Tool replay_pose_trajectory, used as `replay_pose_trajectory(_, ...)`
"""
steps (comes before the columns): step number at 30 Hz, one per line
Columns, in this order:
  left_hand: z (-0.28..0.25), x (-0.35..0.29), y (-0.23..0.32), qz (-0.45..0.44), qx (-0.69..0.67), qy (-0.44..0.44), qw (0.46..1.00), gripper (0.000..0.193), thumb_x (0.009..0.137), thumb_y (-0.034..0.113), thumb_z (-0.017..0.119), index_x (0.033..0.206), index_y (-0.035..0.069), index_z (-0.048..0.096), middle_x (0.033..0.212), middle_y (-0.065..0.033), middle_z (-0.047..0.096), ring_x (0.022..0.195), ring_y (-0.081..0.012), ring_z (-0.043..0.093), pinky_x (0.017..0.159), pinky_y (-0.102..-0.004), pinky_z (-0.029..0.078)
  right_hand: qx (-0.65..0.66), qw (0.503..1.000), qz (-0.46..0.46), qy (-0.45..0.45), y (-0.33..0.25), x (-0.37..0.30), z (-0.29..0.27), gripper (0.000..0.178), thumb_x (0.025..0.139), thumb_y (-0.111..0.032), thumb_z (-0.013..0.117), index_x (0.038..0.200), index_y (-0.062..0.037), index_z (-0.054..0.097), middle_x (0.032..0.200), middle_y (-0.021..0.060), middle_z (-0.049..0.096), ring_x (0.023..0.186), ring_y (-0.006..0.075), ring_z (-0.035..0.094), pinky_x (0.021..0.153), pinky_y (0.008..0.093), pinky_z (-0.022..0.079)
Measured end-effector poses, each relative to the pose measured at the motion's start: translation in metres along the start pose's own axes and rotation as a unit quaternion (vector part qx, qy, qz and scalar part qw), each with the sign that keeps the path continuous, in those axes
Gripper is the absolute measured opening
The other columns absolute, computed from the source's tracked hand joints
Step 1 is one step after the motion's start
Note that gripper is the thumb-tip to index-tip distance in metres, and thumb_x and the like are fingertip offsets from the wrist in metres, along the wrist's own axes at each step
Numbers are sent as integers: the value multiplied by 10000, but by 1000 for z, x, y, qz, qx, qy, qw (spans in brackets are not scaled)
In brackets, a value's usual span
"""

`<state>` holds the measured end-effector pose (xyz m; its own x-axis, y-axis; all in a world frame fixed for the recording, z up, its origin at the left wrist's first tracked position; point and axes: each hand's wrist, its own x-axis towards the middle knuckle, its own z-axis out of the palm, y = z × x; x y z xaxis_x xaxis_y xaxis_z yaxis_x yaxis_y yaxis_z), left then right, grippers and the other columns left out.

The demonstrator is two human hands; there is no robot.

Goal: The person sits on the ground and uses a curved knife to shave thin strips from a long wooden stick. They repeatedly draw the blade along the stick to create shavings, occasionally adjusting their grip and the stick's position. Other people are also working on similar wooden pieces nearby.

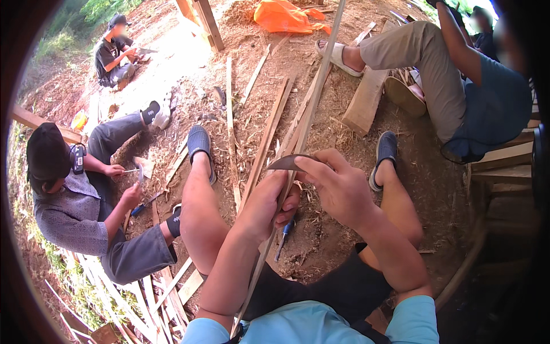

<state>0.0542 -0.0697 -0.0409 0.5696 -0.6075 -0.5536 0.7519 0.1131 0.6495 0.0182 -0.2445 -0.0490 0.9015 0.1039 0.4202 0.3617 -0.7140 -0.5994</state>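
Observation:
My left hand (268, 200) is closed around a long, thin wooden strip (334, 34), which runs from between my thighs up past the top of the view. A short, dark, curved knife blade (285, 163) lies across the strip just above that hand. My right hand (339, 186) grips this knife, its fingers pinched over the blade's back; the handle is hidden in the palm. Both hands are close together between my knees. On the dirt below them lies a blue-handled tool (286, 230) with a thin dark shaft.
Wooden strips (265, 137), a thick wood block (366, 102) and shavings lie ahead. At left, a seated person (74, 200) holds a blade and a small piece. Another person (487, 103) sits at right, one (117, 54) farther back. Stacked boards (504, 157) stand at right.

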Motion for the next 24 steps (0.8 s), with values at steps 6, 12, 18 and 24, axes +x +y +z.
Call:
replay_pose_trajectory(6, -14, 1, 4, -27, -68, -41, 996, 344, 984, 386, 265, 878, 122, 459, 509, 45, 321, 358, -63, 272, 325, -212, 205, 56, 998, 15, 10, -1, 5, 18, 307, 821, -97, 636, 1119, -154, 589, 825, 66, 576, 657, 272, 620, 530, 366, 494)
replay_pose_trajectory(12, -22, -1, 3, -33, -73, -63, 995, 252, 942, 316, 295, 824, 128, 414, 506, 42, 309, 362, -78, 248, 330, -233, 190, 66, 997, 6, -28, -6, 7, 12, 259, 828, -74, 624, 1080, -134, 618, 819, 67, 578, 652, 270, 619, 538, 361, 497)
replay_pose_trajectory(18, -21, -4, -5, -46, -43, -36, 997, 268, 943, 339, 284, 810, 139, 405, 503, 43, 302, 353, -72, 243, 320, -232, 186, 13, 999, -11, -41, -2, 3, 9, 289, 797, -65, 606, 1070, -155, 632, 837, 57, 570, 649, 258, 620, 531, 354, 503)
replay_pose_trajectory(24, -18, -10, -8, -38, -53, -17, 998, 386, 985, 436, 247, 811, 138, 419, 494, 44, 301, 341, -59, 242, 296, -208, 166, -34, 999, -6, -40, -2, 4, 10, 315, 786, -83, 590, 1084, -177, 633, 875, 42, 579, 659, 253, 632, 532, 352, 514)
